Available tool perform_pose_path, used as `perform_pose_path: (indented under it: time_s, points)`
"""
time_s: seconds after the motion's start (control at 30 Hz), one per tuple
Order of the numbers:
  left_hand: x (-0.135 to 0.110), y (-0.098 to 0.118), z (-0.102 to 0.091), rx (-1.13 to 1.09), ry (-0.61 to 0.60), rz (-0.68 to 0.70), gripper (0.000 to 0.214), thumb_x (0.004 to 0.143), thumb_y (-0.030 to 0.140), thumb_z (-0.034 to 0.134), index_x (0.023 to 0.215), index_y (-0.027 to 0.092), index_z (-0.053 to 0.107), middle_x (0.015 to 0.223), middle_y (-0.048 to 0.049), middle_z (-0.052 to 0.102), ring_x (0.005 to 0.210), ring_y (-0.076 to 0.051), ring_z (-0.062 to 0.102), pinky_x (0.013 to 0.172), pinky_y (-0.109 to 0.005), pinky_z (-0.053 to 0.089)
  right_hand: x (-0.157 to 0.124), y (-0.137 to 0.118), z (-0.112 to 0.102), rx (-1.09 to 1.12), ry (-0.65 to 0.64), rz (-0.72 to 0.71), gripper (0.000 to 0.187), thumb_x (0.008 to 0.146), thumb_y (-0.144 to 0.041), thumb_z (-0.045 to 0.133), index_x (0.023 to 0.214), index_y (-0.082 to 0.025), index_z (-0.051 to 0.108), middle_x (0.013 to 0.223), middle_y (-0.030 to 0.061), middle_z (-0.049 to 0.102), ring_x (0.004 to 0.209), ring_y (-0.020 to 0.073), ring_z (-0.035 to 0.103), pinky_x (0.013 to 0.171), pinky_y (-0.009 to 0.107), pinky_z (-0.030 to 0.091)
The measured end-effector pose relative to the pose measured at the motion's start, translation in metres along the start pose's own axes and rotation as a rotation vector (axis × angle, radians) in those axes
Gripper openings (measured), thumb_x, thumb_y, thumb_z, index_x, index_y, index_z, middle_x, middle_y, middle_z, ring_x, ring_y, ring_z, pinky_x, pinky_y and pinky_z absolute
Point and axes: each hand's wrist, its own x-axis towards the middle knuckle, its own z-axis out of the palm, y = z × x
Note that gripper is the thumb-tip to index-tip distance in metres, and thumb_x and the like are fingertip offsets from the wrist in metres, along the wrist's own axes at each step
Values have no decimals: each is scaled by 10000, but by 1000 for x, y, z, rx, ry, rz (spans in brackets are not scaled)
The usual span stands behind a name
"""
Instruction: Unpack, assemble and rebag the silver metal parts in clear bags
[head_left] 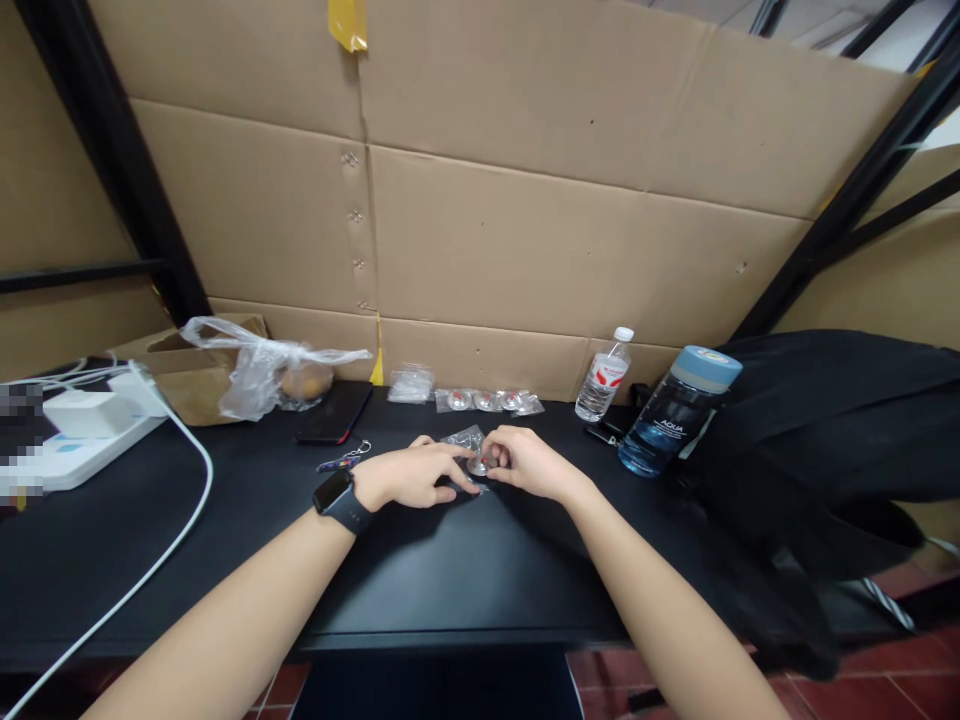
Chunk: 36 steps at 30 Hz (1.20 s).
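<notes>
My left hand (pixel 421 474), with a black watch (pixel 341 500) at the wrist, lies low over the black desk with its fingers stretched and apart. Its fingertips reach the edge of a small round silvery piece with a red mark (pixel 478 466). Curled around the other side of that piece are the fingers of my right hand (pixel 531 464). A clear plastic bag (pixel 466 438) lies just behind the piece, partly hidden by my hands. Farther back sits a row of similar round pieces in clear bags (pixel 486 400), beside a stack of clear plastic bags (pixel 411 383).
Left of my hands are a keychain (pixel 345 462), a dark phone (pixel 334 415), a knotted plastic bag (pixel 262 375) and a white power strip (pixel 90 450) with a trailing cable. A water bottle (pixel 604 376), a blue-lidded bottle (pixel 671 415) and a black bag (pixel 810 450) stand right.
</notes>
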Motion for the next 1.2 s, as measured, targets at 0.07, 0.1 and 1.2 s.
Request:
perform_pose_path:
  time_s: [0.07,0.1,1.2]
  points:
    - [0,1,0,-8,9,7,440,872,203,599,1212,472,678,1506,41,498,1453,-251,366,1146,-454,286,1,-1,1,-160,85,22,293,763,-209,811,1005,-236,648,936,10,629,833,162,612,696,246,436]
    - [0,1,0,-8,13,5,443,870,198,599,1214,466,679,1522,41,477,1461,-252,351,1151,-455,279,3,-1,3,-235,116,32,306,768,-240,815,1020,-242,643,973,18,632,883,179,608,713,257,434]
    - [18,-7,7,-82,548,-392,213,897,292,568,1105,265,527,875,44,746,848,-188,667,885,-366,288,12,20,9,236,171,78,107,893,-199,577,952,-188,665,782,13,697,691,140,622,649,233,439]
